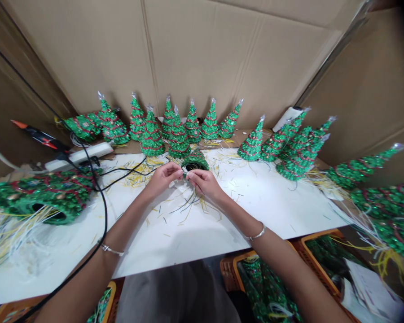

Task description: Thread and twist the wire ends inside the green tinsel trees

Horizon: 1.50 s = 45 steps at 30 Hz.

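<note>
Both hands were held together over the middle of the white table top, the left hand and the right hand each pinched with fingertips on thin wires at the open base of a small green tinsel tree. That tree was laid on its side just beyond the fingers, its dark hollow base turned toward the camera; it was seen to be cone-shaped, covered in glittering green sequin-like tinsel and wound with thin red garland. Dark and pale wire ends were spread on the table below the hands, touching the board. At the far left, a larger tree of the same kind was laid flat, with a bundle of yellow and white wires trailing from it. A black cable was run from a white power strip across the table's left part. Behind the hands, a row of upright trees with silver tips was lined against the cardboard wall. Further right, more trees were leaned or laid in a pile. Orange-rimmed crates were set below the table edge. No brand, label or readable writing could be made out anywhere.
</note>
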Each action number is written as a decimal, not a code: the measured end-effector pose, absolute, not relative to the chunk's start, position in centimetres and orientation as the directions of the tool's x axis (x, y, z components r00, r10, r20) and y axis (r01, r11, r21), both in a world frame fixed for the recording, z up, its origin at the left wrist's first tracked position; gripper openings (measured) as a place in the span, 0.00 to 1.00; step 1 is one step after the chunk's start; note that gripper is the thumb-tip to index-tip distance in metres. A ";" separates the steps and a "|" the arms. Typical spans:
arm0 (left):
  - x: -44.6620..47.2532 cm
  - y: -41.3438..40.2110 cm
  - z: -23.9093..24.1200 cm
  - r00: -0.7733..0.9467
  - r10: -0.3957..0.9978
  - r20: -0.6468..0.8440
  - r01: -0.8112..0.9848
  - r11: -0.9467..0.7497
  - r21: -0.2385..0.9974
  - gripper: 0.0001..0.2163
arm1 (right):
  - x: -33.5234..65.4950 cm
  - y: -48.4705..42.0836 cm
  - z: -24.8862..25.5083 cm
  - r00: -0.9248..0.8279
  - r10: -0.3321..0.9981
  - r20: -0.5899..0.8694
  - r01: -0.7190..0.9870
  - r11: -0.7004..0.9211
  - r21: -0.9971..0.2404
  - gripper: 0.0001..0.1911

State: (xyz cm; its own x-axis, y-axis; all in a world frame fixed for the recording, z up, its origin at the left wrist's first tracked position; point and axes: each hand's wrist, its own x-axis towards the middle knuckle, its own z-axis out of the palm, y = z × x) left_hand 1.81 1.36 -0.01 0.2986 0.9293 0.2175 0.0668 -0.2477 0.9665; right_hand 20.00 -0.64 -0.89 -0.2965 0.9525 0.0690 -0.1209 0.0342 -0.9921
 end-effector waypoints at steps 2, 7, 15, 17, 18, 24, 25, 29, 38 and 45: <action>1.7 1.5 0.0 0.295 0.930 0.221 0.072 -0.252 0.965 0.15 | 19.9 -0.7 -0.8 -0.291 0.955 0.066 -0.109 0.035 -0.993 0.19; 0.3 2.4 0.6 0.253 0.938 0.238 0.059 -0.260 0.964 0.15 | 19.9 -0.7 -1.0 -0.261 0.962 0.081 -0.127 0.049 -0.991 0.19; -0.9 3.4 0.0 0.056 0.940 0.335 0.122 -0.340 0.933 0.12 | 20.2 -0.7 -0.8 -0.262 0.959 0.108 -0.128 0.076 -0.989 0.19; 0.3 2.7 -0.3 0.144 0.939 0.314 0.141 -0.333 0.932 0.13 | 20.2 -0.8 -0.8 -0.282 0.954 0.103 -0.111 0.074 -0.991 0.19; 0.9 2.4 -0.4 0.178 0.937 0.300 0.138 -0.325 0.936 0.13 | 20.2 -0.8 -0.9 -0.291 0.951 0.100 -0.102 0.073 -0.992 0.19; 2.4 1.4 -0.5 0.238 0.944 0.227 0.037 -0.242 0.969 0.16 | 20.1 -0.9 -0.7 -0.291 0.954 0.068 -0.063 0.052 -0.997 0.18; 2.4 1.4 -0.5 0.233 0.947 0.221 0.023 -0.233 0.972 0.16 | 20.1 -1.0 -0.6 -0.292 0.954 0.066 -0.063 0.050 -0.997 0.18; 2.4 1.5 -0.7 0.214 0.957 0.196 -0.028 -0.194 0.981 0.16 | 20.1 -1.0 -0.6 -0.306 0.950 0.064 -0.055 0.050 -0.997 0.18; 2.4 1.3 -0.4 0.168 0.952 0.254 -0.019 -0.255 0.967 0.16 | 20.0 -0.9 -0.9 -0.309 0.946 0.094 -0.073 0.075 -0.994 0.18; 1.1 2.7 -1.1 0.037 0.958 0.284 -0.071 -0.281 0.957 0.14 | 20.0 -0.9 -0.9 -0.288 0.953 0.095 -0.086 0.073 -0.994 0.18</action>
